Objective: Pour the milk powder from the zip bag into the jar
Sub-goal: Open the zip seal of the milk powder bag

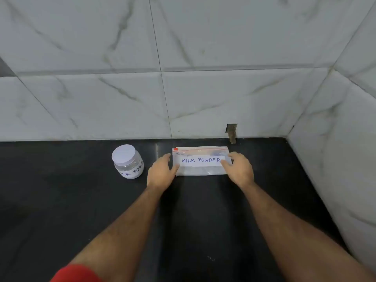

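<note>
The left hand (161,171) lies at the zip bag's (201,161) nine o'clock edge, fingers loosely bent, the thumb resting on the bag's lower-left corner and the fingertips close to its upper-left edge; whether it has a real grip on the plastic I cannot tell. The right hand (240,168) sits at the bag's three o'clock end, fingers slightly curled over the right edge and touching it, covering the end of the white label (200,160) that reads MILK POWDER; whether it pinches the bag I cannot tell either.

The bag lies flat on the black countertop (61,200), its zip strip at twelve o'clock, toward the wall, with pale powder showing below the label.

At nine o'clock from the left hand, just beside it but apart, stands the clear jar (128,162), upright, its white lid (123,154) on, and bearing a similar handwritten label.

A marbled tile wall (101,98) rises behind at twelve o'clock and returns at three o'clock. A red sleeve (77,273) shows at seven o'clock.
</note>
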Available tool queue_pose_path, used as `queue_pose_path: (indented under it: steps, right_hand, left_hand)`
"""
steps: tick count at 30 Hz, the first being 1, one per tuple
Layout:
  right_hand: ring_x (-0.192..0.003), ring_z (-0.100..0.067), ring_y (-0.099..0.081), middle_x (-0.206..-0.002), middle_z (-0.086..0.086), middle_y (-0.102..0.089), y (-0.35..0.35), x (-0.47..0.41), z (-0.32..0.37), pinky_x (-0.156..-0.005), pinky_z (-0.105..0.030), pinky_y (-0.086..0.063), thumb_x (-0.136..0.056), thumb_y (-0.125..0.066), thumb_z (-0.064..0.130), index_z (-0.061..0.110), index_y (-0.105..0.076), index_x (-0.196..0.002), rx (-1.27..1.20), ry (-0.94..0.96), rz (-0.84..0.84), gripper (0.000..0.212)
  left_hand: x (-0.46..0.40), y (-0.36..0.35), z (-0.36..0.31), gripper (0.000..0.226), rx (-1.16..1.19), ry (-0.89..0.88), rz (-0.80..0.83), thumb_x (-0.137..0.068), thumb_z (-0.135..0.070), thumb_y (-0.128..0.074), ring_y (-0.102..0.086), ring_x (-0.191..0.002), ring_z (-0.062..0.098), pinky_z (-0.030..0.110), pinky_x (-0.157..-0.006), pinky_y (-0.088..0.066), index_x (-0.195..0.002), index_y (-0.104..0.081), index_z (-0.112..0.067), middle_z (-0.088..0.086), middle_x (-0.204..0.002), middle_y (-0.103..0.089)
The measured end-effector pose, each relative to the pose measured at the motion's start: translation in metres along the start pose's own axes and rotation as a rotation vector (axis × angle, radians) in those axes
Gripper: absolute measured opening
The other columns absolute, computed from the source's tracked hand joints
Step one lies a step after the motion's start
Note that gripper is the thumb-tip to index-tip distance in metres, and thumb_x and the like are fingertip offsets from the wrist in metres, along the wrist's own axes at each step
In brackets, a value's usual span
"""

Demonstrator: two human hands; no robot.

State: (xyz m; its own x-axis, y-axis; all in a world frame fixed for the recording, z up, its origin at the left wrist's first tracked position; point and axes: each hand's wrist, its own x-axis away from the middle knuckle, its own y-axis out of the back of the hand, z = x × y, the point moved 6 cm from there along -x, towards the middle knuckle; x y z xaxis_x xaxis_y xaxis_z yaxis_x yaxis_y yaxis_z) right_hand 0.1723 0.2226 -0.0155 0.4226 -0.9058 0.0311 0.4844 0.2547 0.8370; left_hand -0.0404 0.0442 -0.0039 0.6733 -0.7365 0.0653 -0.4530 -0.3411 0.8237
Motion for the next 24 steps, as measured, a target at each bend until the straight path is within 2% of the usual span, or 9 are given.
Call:
queue_pose_path:
  steps: [3,6,9,12,17,21,24]
  right_hand:
    - [-0.105,-0.023,-0.064,-0.123,-0.007,-0.065,0.002,-0.018,-0.003,-0.086,-0.038,-0.055,-0.095,-0.06,0.04,0.017,-0.061,-0.126,0.0,-0.058,-0.008,0.038]
    - [-0.109,-0.024,-0.064,-0.125,-0.008,-0.064,0.0,-0.03,-0.006,-0.08,-0.033,-0.052,-0.095,-0.062,0.039,0.017,-0.058,-0.13,0.015,-0.141,0.017,0.041]
    - [-0.109,-0.026,-0.063,-0.125,-0.008,-0.066,-0.003,-0.036,-0.013,-0.083,-0.036,-0.055,-0.094,-0.063,0.039,0.019,-0.058,-0.13,0.052,-0.233,0.037,0.041]
    - [-0.106,-0.025,-0.064,-0.122,-0.007,-0.066,-0.005,-0.038,-0.016,-0.078,-0.035,-0.054,-0.093,-0.064,0.038,0.019,-0.061,-0.126,0.054,-0.305,0.042,0.038]
    - [-0.09,-0.021,-0.061,-0.112,-0.007,-0.069,-0.009,-0.037,-0.02,-0.068,-0.032,-0.049,-0.09,-0.067,0.033,0.016,-0.067,-0.117,-0.024,-0.372,0.113,0.032]
    - [-0.087,-0.022,-0.065,-0.097,-0.005,-0.069,-0.011,-0.031,-0.025,-0.08,-0.039,-0.059,-0.087,-0.074,0.025,0.012,-0.07,-0.108,-0.226,-0.461,0.135,0.025]
    - [-0.086,-0.024,-0.068,-0.099,-0.009,-0.071,-0.007,-0.022,-0.023,-0.083,-0.043,-0.061,-0.084,-0.078,0.02,0.01,-0.069,-0.108,-0.414,-0.518,0.127,0.027]
  left_hand:
    - [-0.018,0.0,-0.003,0.047,0.045,0.068,-0.032,-0.095,-0.036,-0.06,-0.064,-0.114,0.024,0.039,-0.094,-0.052,-0.137,-0.052,-0.015,0.004,-0.127,-0.066]
    - [-0.028,-0.002,-0.004,0.034,0.05,0.159,-0.021,-0.095,-0.031,-0.058,-0.065,-0.102,0.028,0.035,-0.08,-0.049,-0.122,-0.059,-0.011,0.006,-0.111,-0.07]
    - [-0.034,-0.01,0.002,0.035,0.074,0.249,0.003,-0.095,-0.03,-0.058,-0.064,-0.105,0.029,0.035,-0.082,-0.048,-0.123,-0.059,-0.009,0.01,-0.115,-0.069]
    - [-0.034,-0.02,0.007,0.038,0.105,0.31,0.032,-0.095,-0.028,-0.058,-0.063,-0.11,0.028,0.032,-0.082,-0.046,-0.126,-0.061,-0.008,0.011,-0.121,-0.067]
    - [-0.029,-0.023,0.014,0.027,0.175,0.378,0.032,-0.091,-0.022,-0.057,-0.067,-0.104,0.029,0.028,-0.076,-0.046,-0.11,-0.072,-0.011,0.01,-0.109,-0.073]
    - [-0.022,-0.019,0.015,0.023,0.224,0.408,0.041,-0.091,-0.02,-0.059,-0.068,-0.095,0.025,0.028,-0.073,-0.048,-0.105,-0.076,-0.013,0.006,-0.103,-0.074]
    - [-0.012,-0.012,0.014,0.016,0.272,0.415,0.04,-0.09,-0.017,-0.06,-0.065,-0.083,0.021,0.027,-0.068,-0.046,-0.094,-0.076,-0.015,0.004,-0.093,-0.072]
